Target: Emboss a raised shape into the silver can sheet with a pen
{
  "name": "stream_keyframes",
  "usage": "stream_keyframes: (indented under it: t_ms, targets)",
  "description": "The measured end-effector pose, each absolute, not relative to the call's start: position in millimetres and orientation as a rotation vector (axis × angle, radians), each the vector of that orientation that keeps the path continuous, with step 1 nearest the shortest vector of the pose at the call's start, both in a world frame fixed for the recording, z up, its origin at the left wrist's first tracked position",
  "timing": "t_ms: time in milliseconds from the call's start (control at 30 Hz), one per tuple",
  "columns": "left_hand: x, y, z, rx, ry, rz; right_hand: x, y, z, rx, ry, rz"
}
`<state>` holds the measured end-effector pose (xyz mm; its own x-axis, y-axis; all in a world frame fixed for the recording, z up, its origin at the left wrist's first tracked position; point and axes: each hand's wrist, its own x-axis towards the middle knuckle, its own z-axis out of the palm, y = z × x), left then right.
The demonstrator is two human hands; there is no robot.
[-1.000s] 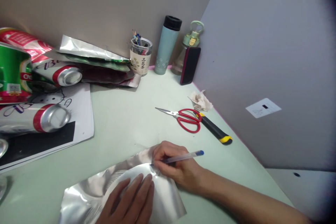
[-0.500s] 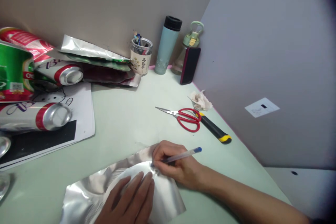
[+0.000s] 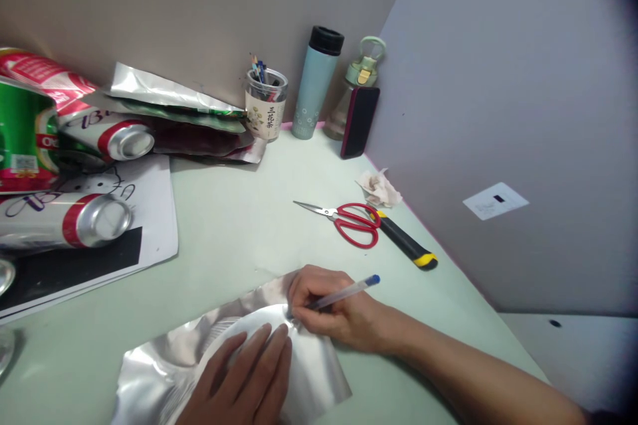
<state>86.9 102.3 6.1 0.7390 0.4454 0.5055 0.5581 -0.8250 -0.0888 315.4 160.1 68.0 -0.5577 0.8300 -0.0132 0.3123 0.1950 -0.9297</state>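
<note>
A silvery metal sheet (image 3: 159,358), cut from thin material and marked with ridged lines, lies on the table in front of me. My left hand (image 3: 246,378) rests flat on it, fingers stretched and a little apart. In a writing grip, my right hand (image 3: 333,312) holds a ballpoint pen (image 3: 349,290) with a blue end cap. The pen's tip meets the sheet just beyond my left fingertips, though my fingers partly hide it. Red-handled scissors (image 3: 343,217) lie beyond my right hand, beside a black and yellow utility knife (image 3: 403,239).
Several drink cans (image 3: 100,220) lie at the left on printed papers (image 3: 162,212). Folded metal sheets (image 3: 174,96) are stacked behind. A pen cup (image 3: 266,109), a blue tumbler (image 3: 315,86), a green-lidded bottle (image 3: 363,70), a phone (image 3: 359,123) and crumpled tissue (image 3: 379,187) stand or lie along the walls.
The whole view has shifted very slightly. My right hand and the pen have barely moved on the sheet, and my left hand stays in place.
</note>
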Motion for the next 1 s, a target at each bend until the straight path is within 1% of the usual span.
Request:
stream_keyframes:
  t_ms: [267,367,467,533,600,633,700,933,1000]
  targets:
    - [86,106,13,-2.727,-0.763,-0.693,317,163,72,-1.037,-2.004,1.364]
    - [85,106,13,-2.723,-0.685,-0.63,317,164,72,-1.032,-1.999,1.373]
    - [86,103,9,-2.709,-0.816,-0.683,318,163,68,-1.034,-1.932,1.415]
    - [87,102,8,-2.726,-0.771,-0.639,318,163,65,-1.049,-1.865,1.446]
    - [87,103,8,-2.697,-0.86,-0.692,317,162,62,-1.072,-1.817,1.456]
    - [86,104,9,-2.712,-0.762,-0.658,317,161,60,-1.084,-1.803,1.455]
    - [86,105,10,-2.716,-0.718,-0.641,317,161,59,-1.097,-1.8,1.445]
    - [89,101,7,-2.759,-0.821,-0.722,316,161,61,-1.087,-1.887,1.38]
    - [91,99,7,-2.758,-0.918,-0.765,316,161,62,-1.069,-1.909,1.372]
